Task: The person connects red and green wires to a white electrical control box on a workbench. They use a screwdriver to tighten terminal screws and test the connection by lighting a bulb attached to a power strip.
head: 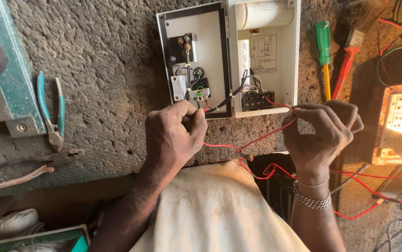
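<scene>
My left hand [175, 135] is shut tight, its grip pinching the red wire [257, 140] end at the small switch block [198, 95] in the open white box [229, 56]. My right hand [320, 133] pinches the same wire near the black terminal block [257, 100]. I should pull gently and keep it straight.

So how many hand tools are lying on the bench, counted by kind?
Pliers: 2, teal-handled pliers and bare-metal pliers
Screwdrivers: 1, green-handled screwdriver
Brushes: 1, red-handled brush
Total: 4
</scene>
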